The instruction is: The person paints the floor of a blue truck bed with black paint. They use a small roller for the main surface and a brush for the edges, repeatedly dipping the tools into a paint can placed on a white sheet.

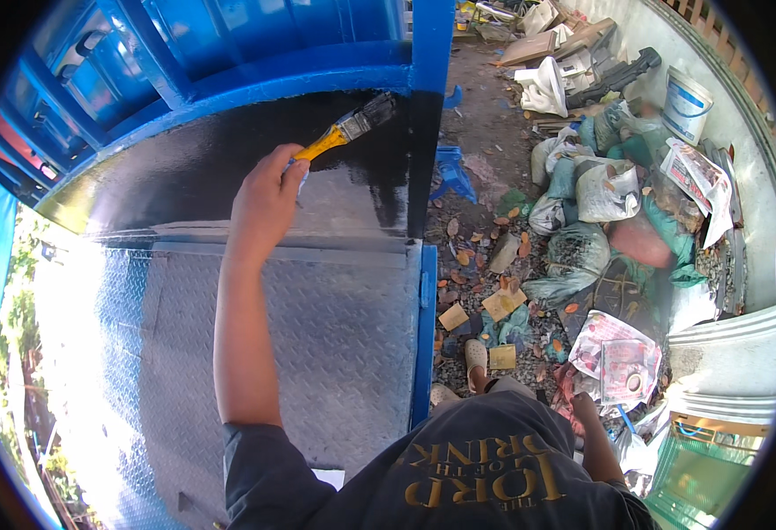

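Observation:
My left hand (269,190) is closed round the yellow handle of a paintbrush (326,141). The brush's dark bristles lie at the glossy black painted part of a metal panel (229,141), close to the blue post (429,106) on its right. Below that panel, under my left forearm, spreads a grey diamond-plate metal surface (335,327). My right hand (585,409) hangs low beside my body, near a crumpled reddish cloth or bag (564,393). Its fingers are hard to make out, and whether it grips anything does not show.
Blue metal bars (145,53) rise along the far side. On the ground to the right lie filled sacks (607,188), newspaper sheets (616,353), dry leaves and scrap. A white bucket (687,106) stands by the pale wall (750,132). One beige clog (476,358) shows on my foot.

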